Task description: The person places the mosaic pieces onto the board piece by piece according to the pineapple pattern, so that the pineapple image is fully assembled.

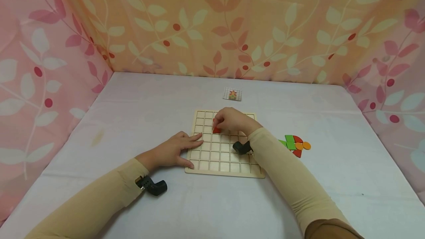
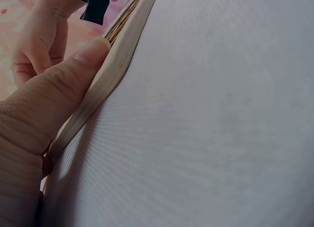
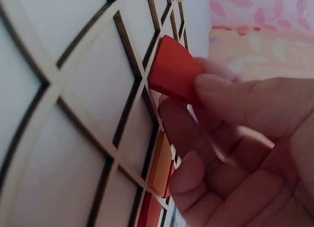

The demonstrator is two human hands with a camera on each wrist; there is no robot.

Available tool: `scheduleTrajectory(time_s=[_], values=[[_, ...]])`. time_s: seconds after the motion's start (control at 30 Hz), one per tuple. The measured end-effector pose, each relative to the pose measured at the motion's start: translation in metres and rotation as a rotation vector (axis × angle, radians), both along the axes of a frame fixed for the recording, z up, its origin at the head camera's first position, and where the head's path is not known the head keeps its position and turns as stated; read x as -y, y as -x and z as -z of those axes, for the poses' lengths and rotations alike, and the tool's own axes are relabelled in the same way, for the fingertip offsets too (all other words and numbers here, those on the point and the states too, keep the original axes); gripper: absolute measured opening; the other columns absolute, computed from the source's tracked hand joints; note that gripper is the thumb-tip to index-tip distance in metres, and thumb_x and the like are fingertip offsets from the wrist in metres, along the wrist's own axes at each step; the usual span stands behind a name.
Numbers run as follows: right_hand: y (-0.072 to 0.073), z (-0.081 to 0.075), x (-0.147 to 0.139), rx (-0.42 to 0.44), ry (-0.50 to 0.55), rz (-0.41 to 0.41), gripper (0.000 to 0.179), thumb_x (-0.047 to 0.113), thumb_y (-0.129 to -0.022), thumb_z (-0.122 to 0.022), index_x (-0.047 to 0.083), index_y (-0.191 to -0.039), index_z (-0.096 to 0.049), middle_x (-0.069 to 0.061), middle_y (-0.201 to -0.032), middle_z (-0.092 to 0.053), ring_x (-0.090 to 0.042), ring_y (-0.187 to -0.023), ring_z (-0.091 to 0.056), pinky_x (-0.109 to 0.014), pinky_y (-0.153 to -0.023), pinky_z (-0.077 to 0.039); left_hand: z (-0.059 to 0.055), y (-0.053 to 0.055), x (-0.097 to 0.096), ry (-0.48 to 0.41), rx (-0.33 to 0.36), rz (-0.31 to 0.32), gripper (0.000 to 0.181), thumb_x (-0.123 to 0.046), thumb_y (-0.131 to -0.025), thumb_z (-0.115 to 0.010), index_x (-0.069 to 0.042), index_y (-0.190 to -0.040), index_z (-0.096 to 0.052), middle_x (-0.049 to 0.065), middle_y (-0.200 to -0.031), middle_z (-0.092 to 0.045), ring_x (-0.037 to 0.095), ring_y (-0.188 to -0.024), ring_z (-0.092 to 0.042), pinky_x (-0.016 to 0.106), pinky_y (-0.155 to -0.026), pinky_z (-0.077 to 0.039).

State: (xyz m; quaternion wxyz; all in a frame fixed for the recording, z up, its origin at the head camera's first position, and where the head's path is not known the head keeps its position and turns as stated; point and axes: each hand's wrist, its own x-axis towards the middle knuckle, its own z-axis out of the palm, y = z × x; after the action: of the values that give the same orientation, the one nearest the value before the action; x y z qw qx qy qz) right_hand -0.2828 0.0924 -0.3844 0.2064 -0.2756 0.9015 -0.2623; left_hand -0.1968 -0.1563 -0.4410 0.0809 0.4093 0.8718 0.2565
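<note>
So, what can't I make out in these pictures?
Head view: part of the wooden grid board, covered by the right hand and sleeve.
Head view: detail on the pattern card, too small.
Head view: part of the leftmost green piece, behind that sleeve.
Right wrist view: the lowest red piece, cut off by the bottom edge.

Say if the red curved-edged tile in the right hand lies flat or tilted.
Tilted: in the right wrist view, the right hand pinches the red tile at an angle to the wooden grid board.
</note>
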Motion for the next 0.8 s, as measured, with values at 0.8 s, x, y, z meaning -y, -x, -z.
scheduleTrajectory(time_s=[0.8], values=[[0.0031, 0.0015, 0.0008, -0.044, 0.016, 0.072, 0.009, 0.018, -0.081, -0.069, 0.016, -0.073, -0.069, 0.007, -0.074, -0.065, -0.013, -0.076, -0.056, -0.031, -0.076, -0.043, -0.0002, 0.0006, 0.0001, -0.011, 0.002, 0.007, 0.084, -0.058, -0.069, -0.066, -0.017, -0.138, -0.041, -0.001, -0.149, -0.026, 0.008, -0.096, -0.036, 0.026, -0.082, -0.034]])
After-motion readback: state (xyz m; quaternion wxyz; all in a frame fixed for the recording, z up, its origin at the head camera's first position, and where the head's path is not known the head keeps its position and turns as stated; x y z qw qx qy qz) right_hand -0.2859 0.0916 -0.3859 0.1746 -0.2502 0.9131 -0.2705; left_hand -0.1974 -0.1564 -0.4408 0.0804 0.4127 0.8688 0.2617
